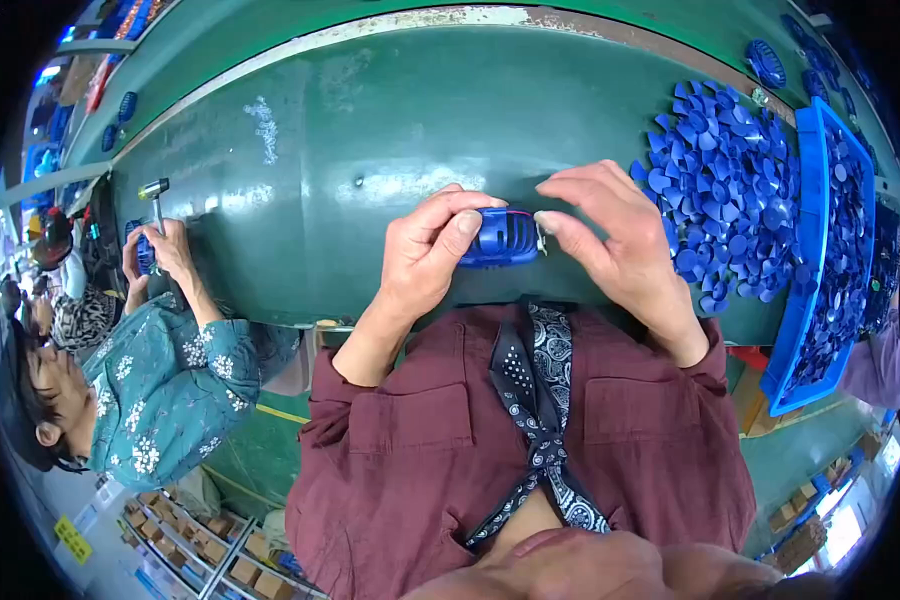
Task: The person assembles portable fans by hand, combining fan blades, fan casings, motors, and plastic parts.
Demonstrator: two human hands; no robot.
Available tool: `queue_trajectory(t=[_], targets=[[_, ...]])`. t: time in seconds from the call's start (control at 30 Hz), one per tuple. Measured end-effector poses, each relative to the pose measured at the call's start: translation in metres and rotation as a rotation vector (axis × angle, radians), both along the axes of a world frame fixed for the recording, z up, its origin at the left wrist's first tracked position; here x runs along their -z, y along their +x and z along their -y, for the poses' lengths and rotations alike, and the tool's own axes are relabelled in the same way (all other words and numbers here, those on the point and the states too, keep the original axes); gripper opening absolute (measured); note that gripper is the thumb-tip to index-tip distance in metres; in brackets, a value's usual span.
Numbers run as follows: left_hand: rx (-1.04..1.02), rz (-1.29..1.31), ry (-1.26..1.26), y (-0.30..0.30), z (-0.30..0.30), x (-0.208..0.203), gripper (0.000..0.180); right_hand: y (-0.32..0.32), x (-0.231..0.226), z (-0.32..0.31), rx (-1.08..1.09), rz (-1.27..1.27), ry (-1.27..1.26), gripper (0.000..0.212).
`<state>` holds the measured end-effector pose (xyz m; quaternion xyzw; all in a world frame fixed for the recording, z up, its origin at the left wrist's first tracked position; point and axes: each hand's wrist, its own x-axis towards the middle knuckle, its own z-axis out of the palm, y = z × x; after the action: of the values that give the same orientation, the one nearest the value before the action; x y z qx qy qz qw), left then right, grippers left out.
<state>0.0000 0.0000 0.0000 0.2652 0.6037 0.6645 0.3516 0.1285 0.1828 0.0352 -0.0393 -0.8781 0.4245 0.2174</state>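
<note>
While the left hand (pixel 425 245) clamps the blue housing (pixel 505 240), the right hand (pixel 620 235), fingertips parted, should gently work the end beside it.

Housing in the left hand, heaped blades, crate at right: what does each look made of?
Housing: likely moulded plastic, slightly glossy; even blue colour, slots and soft highlights suggest it.
Blades: probably plastic, smooth; thin, curved, evenly blue pieces, though painted metal can't be ruled out.
Crate: apparently rigid plastic, semi-gloss; lighter blue throughout, with straight-walled sides.
</note>
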Motion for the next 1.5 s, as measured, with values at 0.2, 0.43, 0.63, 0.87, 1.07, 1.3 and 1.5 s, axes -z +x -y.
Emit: queue_trajectory(t=[0.2,0.43,0.63,0.87,1.07,1.3,1.5], targets=[[0.013,-0.564,0.051,0.001,-0.005,-0.004,0.022,0.005,0.0,-0.005,0.065,0.02,0.002,0.021],[-0.042,-0.814,0.116,0.0,-0.006,-0.006,0.021,0.008,0.004,-0.005,0.07,0.057,-0.005,0.02],[-0.135,-0.783,0.083,0.0,-0.006,-0.002,0.022,0.003,0.007,0.001,0.037,0.048,-0.028,0.021],[-0.179,-0.729,0.087,0.0,-0.004,0.001,0.026,0.009,0.003,-0.004,0.043,0.043,0.039,0.018],[0.018,-1.421,-0.216,0.002,-0.003,0.02,0.034,0.027,0.0,-0.035,0.046,0.174,0.119,0.019],[0.217,-1.117,-0.177,-0.06,-0.038,-0.045,0.032,0.037,0.009,-0.086,0.135,0.213,0.32,0.018],[-0.259,-1.463,-0.504,-0.273,-0.167,0.039,0.059,0.016,0.018,-0.071,0.093,0.19,0.267,0.019]])
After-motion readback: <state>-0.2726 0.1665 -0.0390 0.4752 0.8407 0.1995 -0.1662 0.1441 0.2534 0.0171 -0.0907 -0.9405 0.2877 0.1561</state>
